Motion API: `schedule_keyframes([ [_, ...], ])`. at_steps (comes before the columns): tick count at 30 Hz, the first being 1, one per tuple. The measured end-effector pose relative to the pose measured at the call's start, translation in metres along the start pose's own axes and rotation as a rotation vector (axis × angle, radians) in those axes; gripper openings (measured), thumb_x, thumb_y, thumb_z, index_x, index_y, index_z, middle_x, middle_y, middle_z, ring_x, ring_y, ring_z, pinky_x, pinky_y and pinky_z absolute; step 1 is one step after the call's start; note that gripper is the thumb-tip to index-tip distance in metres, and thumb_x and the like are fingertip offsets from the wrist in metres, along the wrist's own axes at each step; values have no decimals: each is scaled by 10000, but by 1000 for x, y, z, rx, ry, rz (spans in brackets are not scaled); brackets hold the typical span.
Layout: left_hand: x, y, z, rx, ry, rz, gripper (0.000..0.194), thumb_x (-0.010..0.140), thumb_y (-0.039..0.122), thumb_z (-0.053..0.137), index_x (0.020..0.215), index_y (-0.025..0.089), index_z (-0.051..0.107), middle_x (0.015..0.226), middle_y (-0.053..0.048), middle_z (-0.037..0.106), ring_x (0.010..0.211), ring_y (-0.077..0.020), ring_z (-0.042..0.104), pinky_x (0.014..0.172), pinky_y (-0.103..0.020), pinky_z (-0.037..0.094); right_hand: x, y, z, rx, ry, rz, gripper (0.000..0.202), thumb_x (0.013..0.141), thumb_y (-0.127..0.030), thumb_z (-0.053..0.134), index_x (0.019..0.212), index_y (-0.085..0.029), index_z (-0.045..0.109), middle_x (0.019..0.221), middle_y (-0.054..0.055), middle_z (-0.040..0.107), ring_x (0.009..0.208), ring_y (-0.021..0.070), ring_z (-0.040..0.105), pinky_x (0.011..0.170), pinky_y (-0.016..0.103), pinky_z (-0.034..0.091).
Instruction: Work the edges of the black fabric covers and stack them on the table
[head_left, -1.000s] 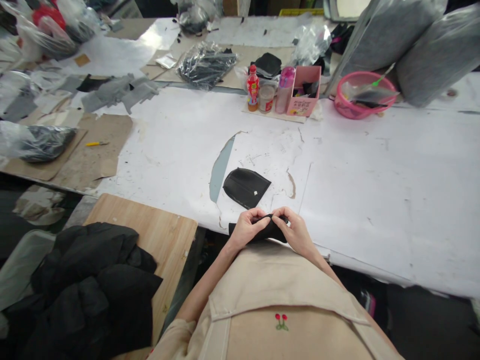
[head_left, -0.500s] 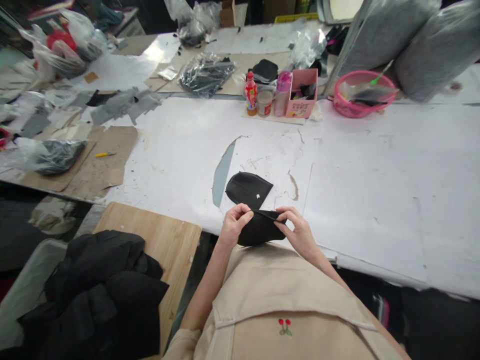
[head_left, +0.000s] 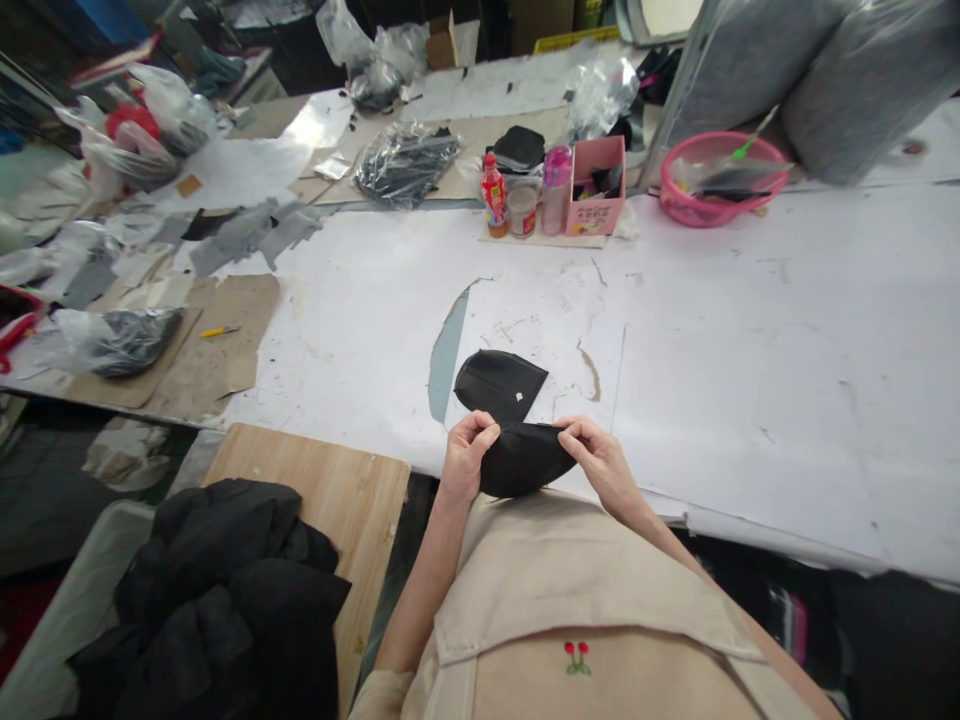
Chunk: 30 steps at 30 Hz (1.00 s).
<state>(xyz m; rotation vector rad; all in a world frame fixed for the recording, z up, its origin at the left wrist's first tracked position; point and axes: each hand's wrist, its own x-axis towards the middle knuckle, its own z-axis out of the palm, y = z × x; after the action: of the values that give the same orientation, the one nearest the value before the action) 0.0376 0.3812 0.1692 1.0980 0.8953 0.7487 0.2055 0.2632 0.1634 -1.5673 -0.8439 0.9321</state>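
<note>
A black fabric piece [head_left: 526, 462] with a curved lower edge hangs between my hands at the table's front edge. My left hand [head_left: 470, 450] pinches its upper left corner between thumb and fingers. At the upper right corner, my right hand [head_left: 592, 448] grips it the same way, so the top edge is stretched nearly straight. Just beyond lies a second black piece [head_left: 499, 383], flat on the white table covering [head_left: 697, 360], rounded at left and pointed at right. A small white speck sits on it. Part of this second piece is hidden behind the held one.
Behind stand a red-capped bottle [head_left: 494, 198], a glass jar [head_left: 522, 210], a pink bottle [head_left: 556, 190], a pink box [head_left: 597, 190] and a pink basket [head_left: 720, 190]. At left are a yellow cutter [head_left: 217, 331] and a wooden board [head_left: 360, 490] beside heaped black fabric [head_left: 225, 590].
My right fingers have closed at the fabric's upper right corner, and the top edge, folded apart before, is now drawn together and taut. The view has shifted slightly.
</note>
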Motion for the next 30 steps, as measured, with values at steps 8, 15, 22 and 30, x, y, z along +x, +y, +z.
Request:
schedule_keyframes([
  [8, 0, 9, -5, 92, -57, -92, 202, 795, 332, 644, 727, 165, 554, 610, 48, 472, 553, -74, 391, 538, -195, 314, 1, 0, 1, -26, 33, -49, 221, 902, -328, 560, 720, -203, 551, 907, 43, 619, 872, 198, 564, 809, 313, 401],
  [15, 3, 28, -14, 373, -199, -74, 249, 800, 359, 679, 724, 155, 557, 646, 33, 505, 597, -84, 434, 560, -201, 332, 8, -8, 7, -44, 8, -147, 177, 895, -270, 577, 733, -206, 548, 880, 35, 622, 843, 185, 566, 784, 307, 411],
  [22, 4, 27, -18, 300, -207, -50, 269, 816, 339, 678, 702, 159, 515, 672, 31, 506, 632, -90, 429, 600, -210, 349, 16, -7, 1, -93, -16, -226, 141, 850, -250, 641, 744, -212, 556, 978, 57, 627, 965, 214, 579, 869, 346, 414],
  [30, 3, 17, -23, 193, -166, -35, 284, 812, 306, 690, 667, 156, 497, 659, 34, 482, 632, -86, 403, 601, -208, 322, 14, 11, -6, -23, -4, -120, 124, 862, -304, 611, 784, -213, 581, 930, 50, 613, 926, 213, 570, 818, 340, 430],
])
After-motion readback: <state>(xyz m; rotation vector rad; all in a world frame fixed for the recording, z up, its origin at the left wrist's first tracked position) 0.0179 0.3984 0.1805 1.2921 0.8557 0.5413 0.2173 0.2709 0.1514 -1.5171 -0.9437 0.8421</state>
